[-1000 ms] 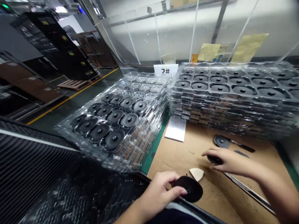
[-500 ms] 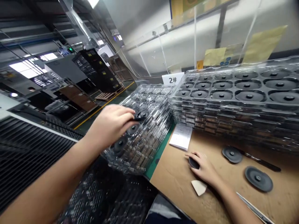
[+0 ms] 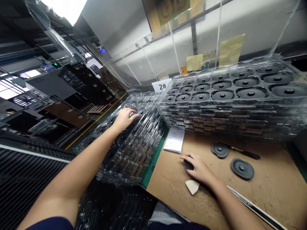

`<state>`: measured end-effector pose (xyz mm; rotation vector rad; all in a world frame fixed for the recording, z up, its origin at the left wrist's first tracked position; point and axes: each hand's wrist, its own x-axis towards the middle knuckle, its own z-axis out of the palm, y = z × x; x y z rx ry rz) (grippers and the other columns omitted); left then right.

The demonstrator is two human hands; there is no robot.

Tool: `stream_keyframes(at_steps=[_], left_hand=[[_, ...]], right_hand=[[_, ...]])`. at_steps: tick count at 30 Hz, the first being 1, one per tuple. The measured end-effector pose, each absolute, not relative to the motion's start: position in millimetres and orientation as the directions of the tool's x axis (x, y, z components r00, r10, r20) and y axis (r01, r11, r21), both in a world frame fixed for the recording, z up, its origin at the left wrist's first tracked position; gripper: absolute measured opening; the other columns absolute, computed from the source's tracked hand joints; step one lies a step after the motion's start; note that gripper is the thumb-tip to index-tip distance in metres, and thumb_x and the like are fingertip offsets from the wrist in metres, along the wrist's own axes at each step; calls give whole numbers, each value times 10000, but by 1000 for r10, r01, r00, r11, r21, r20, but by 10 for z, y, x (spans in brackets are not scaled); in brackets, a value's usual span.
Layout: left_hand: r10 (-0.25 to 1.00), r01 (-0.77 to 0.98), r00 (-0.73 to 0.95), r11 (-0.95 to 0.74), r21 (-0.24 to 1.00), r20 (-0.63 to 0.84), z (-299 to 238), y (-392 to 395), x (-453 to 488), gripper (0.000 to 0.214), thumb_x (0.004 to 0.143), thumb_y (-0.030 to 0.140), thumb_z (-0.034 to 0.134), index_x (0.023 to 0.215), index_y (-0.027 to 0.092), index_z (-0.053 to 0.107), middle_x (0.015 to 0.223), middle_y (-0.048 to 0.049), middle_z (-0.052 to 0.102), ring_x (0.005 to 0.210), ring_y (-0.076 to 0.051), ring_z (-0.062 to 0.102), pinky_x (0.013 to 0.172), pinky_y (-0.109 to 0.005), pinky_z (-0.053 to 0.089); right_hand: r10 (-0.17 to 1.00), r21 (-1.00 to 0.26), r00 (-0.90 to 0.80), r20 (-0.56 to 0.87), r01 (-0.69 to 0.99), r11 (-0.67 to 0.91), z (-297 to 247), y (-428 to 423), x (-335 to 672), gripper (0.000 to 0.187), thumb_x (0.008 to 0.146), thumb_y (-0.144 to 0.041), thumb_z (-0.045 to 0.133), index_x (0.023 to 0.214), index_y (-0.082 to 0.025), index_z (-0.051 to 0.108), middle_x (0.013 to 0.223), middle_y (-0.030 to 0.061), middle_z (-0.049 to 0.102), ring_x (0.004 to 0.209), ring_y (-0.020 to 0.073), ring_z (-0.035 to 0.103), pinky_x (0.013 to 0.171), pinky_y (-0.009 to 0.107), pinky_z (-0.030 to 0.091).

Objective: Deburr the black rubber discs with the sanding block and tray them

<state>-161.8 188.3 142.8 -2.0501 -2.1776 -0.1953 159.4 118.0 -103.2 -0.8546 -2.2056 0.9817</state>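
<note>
Well, the two hands are working well apart. The left hand (image 3: 124, 119) reaches across a stack of clear plastic trays (image 3: 140, 159) off the bench's left edge. Its fingers (image 3: 130, 111) are spread and open, with the tips just beside a black rubber disc (image 3: 142, 111) seated in a tray pocket near the far end of the stack. Nothing appears held in that hand.

The right hand (image 3: 198, 168) sits on the cardboard bench cover (image 3: 263, 188), toward the bench's left side, its fingers (image 3: 189, 156) curved down over a small dark disc (image 3: 187, 165). Only the disc's left rim shows past the fingertips, so its face and any long axis are hidden, and I cannot tell whether it is pinched or merely covered. The right hand is plainly the nearer to this disc, while the left is far off across the stack.

A cream triangular scrap (image 3: 192, 187) lies just below the right hand. Further right, two more black rubber discs (image 3: 220, 150) (image 3: 242, 168) rest on the cardboard, and a black-handled tool (image 3: 244, 153) lies just beside the upper one, its long axis running toward the bench's right edge. A paper sheet (image 3: 174, 140) lies at the far left of the bench, below a second tray stack (image 3: 230, 110) along the far edge.
</note>
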Motion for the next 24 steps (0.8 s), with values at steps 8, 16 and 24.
stream_keyframes(at_steps=[8, 16, 24], left_hand=[[962, 987, 161, -156, -41, 219, 1697, 570, -1394, 304, 845, 367, 520, 1082, 205, 622, 1329, -92, 514, 1335, -268, 330, 1100, -444, 260], [991, 836, 32, -98, 540, 131, 894, -554, -897, 368, 850, 120, 474, 1075, 351, 651, 1156, 18, 660, 1113, -191, 580, 999, -344, 428], [895, 84, -204, 420, 904, -397, -28, -444, -560, 150, 801, 288, 609, 882, 193, 693, 878, -68, 732, 721, -200, 693, 743, -320, 537]], right_hand=[[744, -764, -634, 212, 367, 531, -1048, 1148, 1610, 573, 696, -82, 520, 1245, -248, 520, 1165, 67, 556, 1067, 216, 530, 930, 378, 430], [813, -651, -552, 184, 551, 522, -1074, 1134, 1629, 509, 742, -238, 573, 1246, -241, 502, 1230, 109, 530, 1127, 305, 461, 956, 515, 368], [868, -591, -480, 125, 667, 454, -989, 986, 1720, 538, 776, -252, 543, 1304, -218, 442, 1258, 137, 511, 1149, 324, 459, 928, 509, 398]])
